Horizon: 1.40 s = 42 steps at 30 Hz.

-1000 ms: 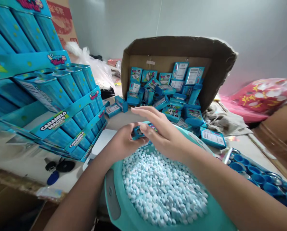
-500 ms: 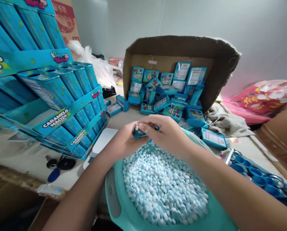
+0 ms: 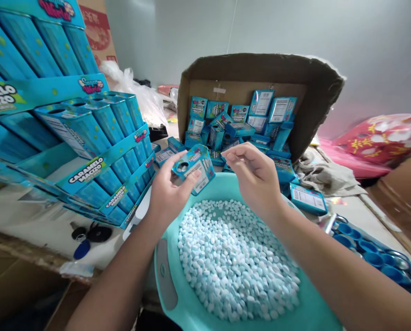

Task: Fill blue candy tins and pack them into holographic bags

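Note:
My left hand [image 3: 170, 186] grips a small blue candy box [image 3: 199, 169] with its thumb across the printed label. The box is tilted, and a round hole shows in its end. To the right of it, my right hand [image 3: 253, 172] is raised with its fingers curled and the tips pressed together, apart from the box. Whether anything small sits between those fingertips I cannot make out. Below both hands is a turquoise basin [image 3: 164, 276] holding a heap of pale blue and white candies [image 3: 240, 262].
An open cardboard box [image 3: 205, 69] behind the basin holds many blue candy boxes. Stacked display trays [image 3: 88, 170] of similar boxes rise at left. Keys [image 3: 78, 232] lie near the table's front edge. A grey cloth [image 3: 324, 172] and several blue round caps [image 3: 371, 257] are at right.
My hands, which were together around the box above the basin, have moved apart. The left has drawn left with the box, now turned label-up; the right has let go and moved right.

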Tool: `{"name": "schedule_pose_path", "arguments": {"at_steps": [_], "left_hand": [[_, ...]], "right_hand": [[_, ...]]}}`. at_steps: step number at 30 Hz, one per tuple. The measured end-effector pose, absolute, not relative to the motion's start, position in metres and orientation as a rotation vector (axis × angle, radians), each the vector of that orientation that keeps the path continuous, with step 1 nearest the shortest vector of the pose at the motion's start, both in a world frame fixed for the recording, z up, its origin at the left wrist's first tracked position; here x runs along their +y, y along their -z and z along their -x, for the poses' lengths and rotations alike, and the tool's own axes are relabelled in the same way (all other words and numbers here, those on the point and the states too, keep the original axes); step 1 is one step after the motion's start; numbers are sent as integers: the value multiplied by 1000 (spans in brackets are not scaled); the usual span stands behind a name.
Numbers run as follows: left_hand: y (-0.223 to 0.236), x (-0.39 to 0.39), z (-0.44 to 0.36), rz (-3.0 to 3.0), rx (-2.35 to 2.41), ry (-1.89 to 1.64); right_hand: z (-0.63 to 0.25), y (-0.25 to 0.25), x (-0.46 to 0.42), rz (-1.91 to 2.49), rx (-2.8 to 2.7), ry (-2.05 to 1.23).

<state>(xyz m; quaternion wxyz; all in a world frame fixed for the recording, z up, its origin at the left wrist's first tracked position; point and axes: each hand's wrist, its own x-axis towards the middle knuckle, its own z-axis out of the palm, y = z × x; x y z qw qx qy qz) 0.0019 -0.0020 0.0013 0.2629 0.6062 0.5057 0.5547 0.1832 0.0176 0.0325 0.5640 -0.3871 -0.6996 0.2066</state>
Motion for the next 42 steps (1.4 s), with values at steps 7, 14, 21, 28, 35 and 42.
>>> {"name": "schedule_pose_path", "arguments": {"at_steps": [7,14,21,28,35,42], "left_hand": [[-17,-1,30,-1814,1689,-1606],[-7,12,63,-1873,1941,-870],[-16,5,57,-1786,1827,-1284],[-23,0,56,-1753,1902,-1602],[-15,4,60,-1775,1874,-1685],[-25,-4,56,-1812,1895,-1473]], "right_hand": [[-179,-10,8,1142,-2657,-927],[-153,4,-4,1146,-3167,-784],[-158,7,-3,1263,-3050,-859],[-165,7,-1,1242,-3032,-905],[-168,11,3,1282,-3052,-905],[-167,-5,3,1177,-2940,-852]]}}
